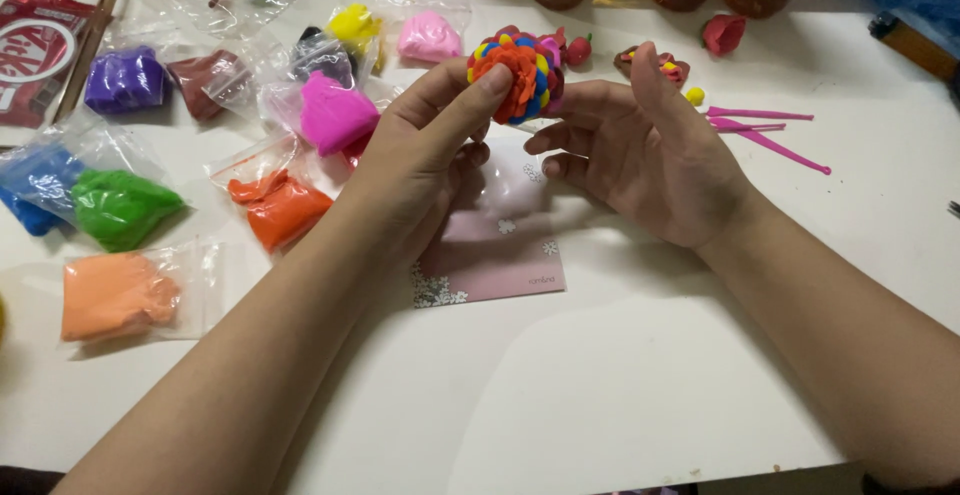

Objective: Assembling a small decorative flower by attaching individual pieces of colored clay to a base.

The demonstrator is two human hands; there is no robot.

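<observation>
A round multicoloured clay flower, orange-centred, is held above the table.

Clear plastic bags of modelling clay lie across the left of the white table: purple bag, brown bag, blue bag, green bag, light-orange bag, orange bag, magenta bag, yellow bag and pale-pink bag. A red-and-white wrapper sits at the far left edge. A pink card with white flower print lies flat at centre.
</observation>
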